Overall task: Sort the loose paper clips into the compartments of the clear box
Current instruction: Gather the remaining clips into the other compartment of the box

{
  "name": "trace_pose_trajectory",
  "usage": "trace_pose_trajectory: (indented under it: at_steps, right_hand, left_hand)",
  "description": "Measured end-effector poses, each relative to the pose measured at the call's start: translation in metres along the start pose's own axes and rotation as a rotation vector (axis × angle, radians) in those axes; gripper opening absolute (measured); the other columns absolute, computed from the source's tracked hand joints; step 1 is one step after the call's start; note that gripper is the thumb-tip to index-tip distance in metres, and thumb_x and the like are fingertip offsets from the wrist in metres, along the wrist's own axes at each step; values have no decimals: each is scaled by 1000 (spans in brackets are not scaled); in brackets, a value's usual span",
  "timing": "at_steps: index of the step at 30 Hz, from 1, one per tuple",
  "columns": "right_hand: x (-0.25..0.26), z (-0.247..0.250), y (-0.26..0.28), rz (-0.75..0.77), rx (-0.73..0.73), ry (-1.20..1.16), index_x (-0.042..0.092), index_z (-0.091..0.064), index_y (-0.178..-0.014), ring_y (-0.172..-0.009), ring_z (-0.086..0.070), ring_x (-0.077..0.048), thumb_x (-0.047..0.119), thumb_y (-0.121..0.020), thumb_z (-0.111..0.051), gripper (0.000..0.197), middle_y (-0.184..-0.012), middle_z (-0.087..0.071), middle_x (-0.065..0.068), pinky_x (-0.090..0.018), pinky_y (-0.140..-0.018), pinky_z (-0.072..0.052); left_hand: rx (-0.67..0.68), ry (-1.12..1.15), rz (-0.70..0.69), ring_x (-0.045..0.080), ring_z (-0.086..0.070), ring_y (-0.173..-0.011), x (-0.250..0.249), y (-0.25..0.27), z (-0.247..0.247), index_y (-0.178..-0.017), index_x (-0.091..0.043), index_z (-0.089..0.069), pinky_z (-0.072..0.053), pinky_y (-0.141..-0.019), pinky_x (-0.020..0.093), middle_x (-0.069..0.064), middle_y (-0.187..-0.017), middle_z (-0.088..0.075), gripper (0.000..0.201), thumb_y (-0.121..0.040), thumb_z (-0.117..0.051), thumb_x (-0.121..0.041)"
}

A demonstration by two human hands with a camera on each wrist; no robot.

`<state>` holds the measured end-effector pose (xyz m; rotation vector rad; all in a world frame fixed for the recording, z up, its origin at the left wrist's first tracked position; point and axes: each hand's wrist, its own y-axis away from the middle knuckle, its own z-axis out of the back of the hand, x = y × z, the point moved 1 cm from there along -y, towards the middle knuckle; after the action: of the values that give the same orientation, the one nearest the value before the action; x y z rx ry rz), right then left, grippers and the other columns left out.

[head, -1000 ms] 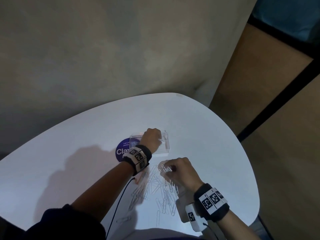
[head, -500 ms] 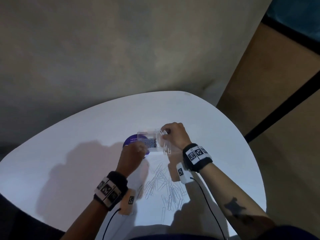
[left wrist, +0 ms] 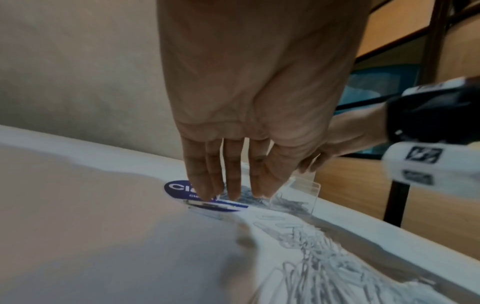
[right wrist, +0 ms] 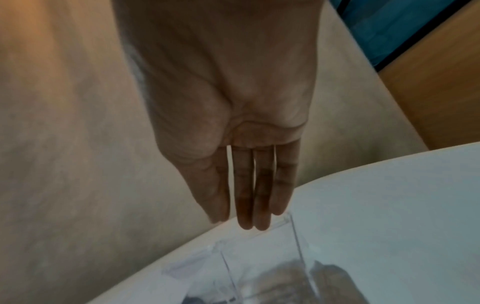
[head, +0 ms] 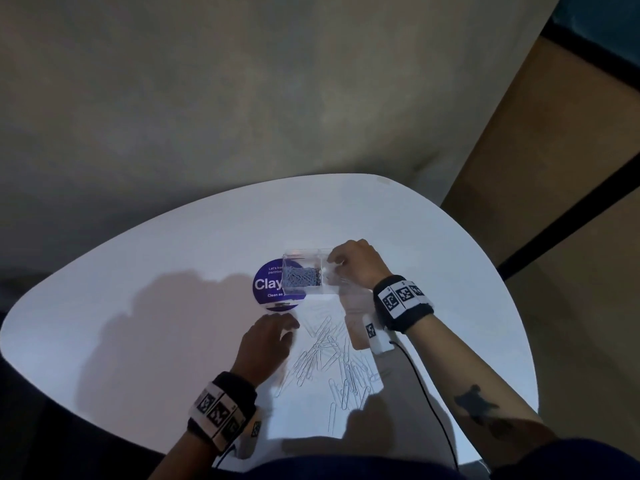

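Observation:
The clear box (head: 308,276) stands on the white table (head: 138,306), partly over a purple round sticker (head: 265,285). Its left compartment holds a heap of paper clips (head: 299,277). My right hand (head: 337,268) hovers over the box's right compartment. In the right wrist view its fingers (right wrist: 245,205) hang straight and empty above the box (right wrist: 259,267). My left hand (head: 284,329) is open just left of the loose clip pile (head: 329,358), with relaxed fingers (left wrist: 231,181) that hold nothing. The box (left wrist: 296,195) lies beyond them, the pile (left wrist: 324,259) to their right.
The table's rounded edge runs close behind the box, with a beige wall beyond it. A wooden panel with a black strip (head: 554,220) stands to the right. A black cable (head: 426,393) trails from my right wrist across the table's near side.
My left hand has drawn back from the box toward the loose pile. My right hand stays over the box; the clips it held no longer show and its fingers are straight.

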<state>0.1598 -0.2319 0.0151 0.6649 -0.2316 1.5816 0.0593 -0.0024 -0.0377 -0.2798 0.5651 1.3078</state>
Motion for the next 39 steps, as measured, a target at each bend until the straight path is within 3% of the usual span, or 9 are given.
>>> trace_pose_trajectory:
  at_steps: [6,12,18,22,25,27,31,36,39]
  right_hand:
    - [-24,6,53,-171,-46,66,13,-65,-68,-75,-64,-26,15,-87,-51,25,-77,-70,-5,-29,-62,-49]
    - [-39,-53,101,-164,128,166,14,-49,-133,-117,-49,-28,33,-94,-56,44,-127,-49,-8,-42,-91,-50]
    - [-38,-85,116,38,160,302,17,-53,-119,-114,-45,-26,49,-93,-58,42,-122,-44,-5,-37,-74,-49]
    - [-54,-64,137,5,193,178,25,-46,-130,-112,-41,-20,58,-81,-68,63,-121,-40,1,-39,-85,-50]
    - [-74,-60,154,-62,336,192,30,-25,-143,-109,-42,-20,54,-62,-82,102,-126,-33,1,-38,-85,-49]
    - [-83,-64,158,-47,402,266,30,-17,-148,-109,-45,-21,44,-58,-86,115,-129,-31,0,-36,-84,-50]
    - [-83,-80,149,12,385,200,23,-20,-150,-102,-48,-18,20,-65,-87,109,-130,-36,-2,-27,-80,-41]
    - [-57,-99,136,108,244,86,19,-46,-127,-95,-51,-21,11,-77,-72,56,-106,-47,3,-36,-77,-45]
    - [-48,-96,135,100,176,16,23,-48,-121,-94,-47,-16,28,-80,-76,51,-103,-42,9,-32,-75,-41]
  left_hand:
    - [35,-97,-104,33,-51,-115,-3,-13,-10,-120,-4,-58,-47,-96,42,13,-127,-57,42,-86,-54,-29]
    - [144,-74,-293,35,-49,-127,-31,-22,-36,-129,-1,-53,-44,-100,40,21,-137,-52,46,-93,-50,-30]
    - [199,-22,-456,28,-59,-117,-33,-3,-44,-117,-8,-66,-48,-100,40,12,-127,-63,33,-92,-49,-21]
    - [213,-139,-379,27,-56,-107,-10,11,-21,-128,-13,-53,-52,-84,43,8,-123,-58,61,-84,-47,-55]
    - [303,-356,-261,25,-54,-95,18,27,-7,-137,-18,-31,-53,-63,39,7,-116,-47,107,-56,-51,-86]
    - [391,-397,-148,24,-55,-91,26,33,-4,-136,-22,-21,-50,-63,37,3,-114,-38,104,-58,-70,-71]
    - [376,-203,-70,21,-54,-80,22,29,-17,-123,-15,-38,-41,-70,31,2,-103,-48,74,-67,-84,-25]
    - [350,161,-10,15,-54,-72,1,17,-33,-108,-21,-52,-42,-68,28,-3,-82,-54,50,-68,-78,-10]
    - [248,271,-11,13,-58,-73,1,10,-29,-107,-22,-57,-50,-71,29,-3,-87,-59,39,-74,-73,-8]
